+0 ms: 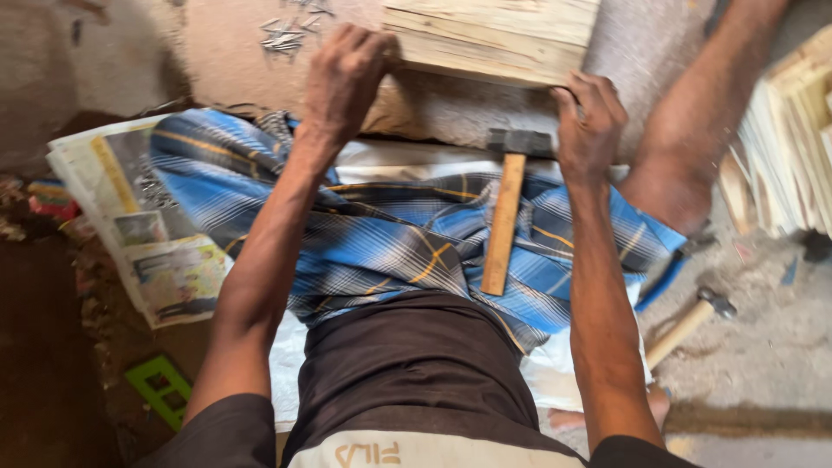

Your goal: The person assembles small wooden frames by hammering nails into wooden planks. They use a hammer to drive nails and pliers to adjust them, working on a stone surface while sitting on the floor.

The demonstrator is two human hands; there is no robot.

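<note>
Wood of pale colour makes up the slatted panel point(492, 39), which is seen at the top edge of the view, lying on a worn block point(451, 108) in front of the seated person. The panel is judged to be stiff and rather light, built from thin flat slats laid side by side; the thin slats can probably split if they are bent, and splinters are to be expected at the rough edges. It is best taken at its near edge and near corners, where the layers are thick, and this is where both hands are placed.

The left hand point(345, 74) is laid over the near left corner of the panel, fingers curled down and closed on the edge, the wrist bent and the forearm stretched forward. The right hand point(591, 126) is set against the near right corner, fingers bent and pressed to the wood; whether the edge is truly pinched there cannot be told. Both arms are held almost straight.

A hammer point(507, 204) with a wooden handle is rested on the blue checked cloth point(390, 238) over the lap, its head near the right hand. A second hammer point(693, 322) lies on the floor at the right, loose nails point(282, 36) on the block's far left part, a newspaper point(143, 230) at the left, and stacked slats point(793, 147) at the right edge.
</note>
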